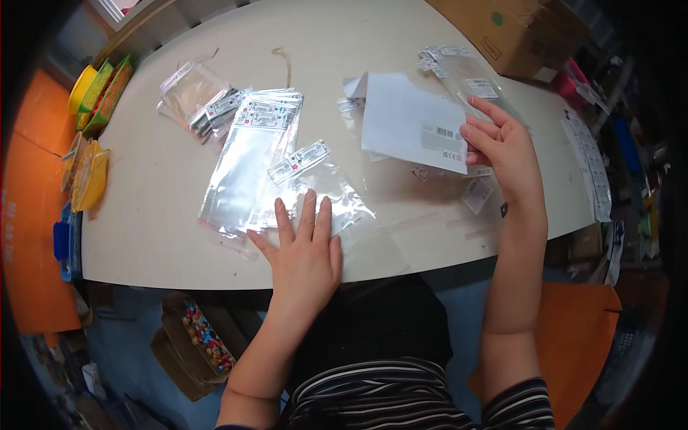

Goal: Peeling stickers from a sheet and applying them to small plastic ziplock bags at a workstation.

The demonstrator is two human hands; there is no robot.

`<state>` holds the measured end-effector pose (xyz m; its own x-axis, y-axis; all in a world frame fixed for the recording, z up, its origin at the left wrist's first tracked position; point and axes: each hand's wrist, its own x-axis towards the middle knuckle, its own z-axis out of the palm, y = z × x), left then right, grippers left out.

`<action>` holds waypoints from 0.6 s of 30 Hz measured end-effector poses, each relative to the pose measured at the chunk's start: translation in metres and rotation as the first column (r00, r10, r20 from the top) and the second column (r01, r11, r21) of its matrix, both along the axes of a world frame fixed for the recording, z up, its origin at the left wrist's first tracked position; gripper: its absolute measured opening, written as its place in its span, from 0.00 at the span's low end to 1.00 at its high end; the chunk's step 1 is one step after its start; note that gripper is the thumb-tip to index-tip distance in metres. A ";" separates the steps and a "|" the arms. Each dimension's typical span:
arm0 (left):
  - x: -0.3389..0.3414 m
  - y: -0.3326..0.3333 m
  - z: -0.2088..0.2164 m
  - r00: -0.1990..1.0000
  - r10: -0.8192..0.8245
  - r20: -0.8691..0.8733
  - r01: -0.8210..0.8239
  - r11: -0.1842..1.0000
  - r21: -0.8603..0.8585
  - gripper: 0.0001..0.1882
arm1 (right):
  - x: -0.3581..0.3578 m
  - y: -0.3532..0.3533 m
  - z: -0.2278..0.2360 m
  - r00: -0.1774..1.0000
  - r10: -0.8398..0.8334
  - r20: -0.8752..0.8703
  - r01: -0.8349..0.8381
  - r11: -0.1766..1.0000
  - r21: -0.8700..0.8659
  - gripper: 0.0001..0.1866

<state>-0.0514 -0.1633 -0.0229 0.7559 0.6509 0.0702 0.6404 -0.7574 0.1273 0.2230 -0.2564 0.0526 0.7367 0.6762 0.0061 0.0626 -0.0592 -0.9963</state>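
Note:
My left hand (pixel 304 247) lies flat with its fingers spread on a clear plastic bag (pixel 322 188) that has a printed header strip. Under and beside that bag is a stack of shiny clear bags (pixel 240 168) with printed tops. My right hand (pixel 505 150) grips the right edge of a white sheet (pixel 405 118) between thumb and fingers. A grey label with a barcode shows at the sheet's lower right corner. More clear bags (pixel 494 107) with small white labels lie behind and below the right hand; the sheet hides some of them.
A bundle of clear bags (pixel 197 93) lies at the far left. A cardboard box (pixel 512 36) stands at the back right. Yellow and green baskets (pixel 100 93) line the table's left edge. Below the front edge sits an open carton (pixel 175 337) of colourful small pieces.

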 end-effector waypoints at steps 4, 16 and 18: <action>0.015 -0.001 -0.002 0.998 -0.043 0.039 0.042 0.999 0.002 0.28 | 0.025 -0.018 -0.007 0.956 0.048 -0.288 -0.007 0.990 0.144 0.24; 0.039 0.014 0.011 0.636 0.441 0.634 0.216 0.687 -0.694 0.16 | -0.029 -0.022 -0.040 0.799 0.271 -0.537 -0.222 0.962 0.156 0.21; 0.028 0.012 0.020 0.408 0.762 0.504 0.384 0.357 -0.851 0.19 | -0.045 -0.026 -0.049 0.850 0.257 -0.459 -0.220 0.966 0.133 0.20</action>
<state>-0.0234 -0.1517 -0.0031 0.5002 0.8462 -0.1835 -0.1355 0.2858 0.9487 0.1784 -0.2826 0.0033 0.4804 0.8427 -0.2431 -0.4097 -0.0295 -0.9118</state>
